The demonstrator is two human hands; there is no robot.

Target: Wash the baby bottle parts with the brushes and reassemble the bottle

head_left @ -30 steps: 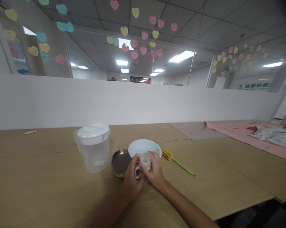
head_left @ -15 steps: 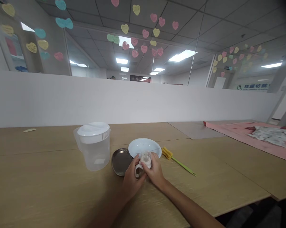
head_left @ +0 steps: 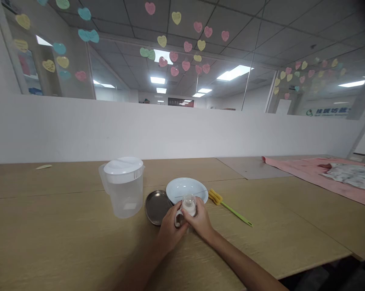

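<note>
A baby bottle (head_left: 188, 207) with a clear dome cap and a pale side handle is held between my two hands, close to the near rim of a white bowl (head_left: 186, 184). My left hand (head_left: 170, 228) grips it low on the handle side, fingers curled. My right hand (head_left: 202, 220) wraps round its upper right side, thumb across the front near the collar. The lower part of the bottle is hidden by my fingers. Just left of the bowl lies a dark metal tray (head_left: 156, 208), partly behind my left hand.
A lidded clear plastic pitcher (head_left: 126, 194) stands to the left. Right of the bowl lies a yellow sponge brush (head_left: 231, 208) with a green handle. Farther right, a pink cloth (head_left: 294, 169) carries a patterned garment (head_left: 350, 176). A white wall (head_left: 176, 133) rises behind the table (head_left: 79, 250).
The view has shifted slightly, so everything sits a little more to the right. Both hands keep their hold on the bottle, with hardly any other movement.
</note>
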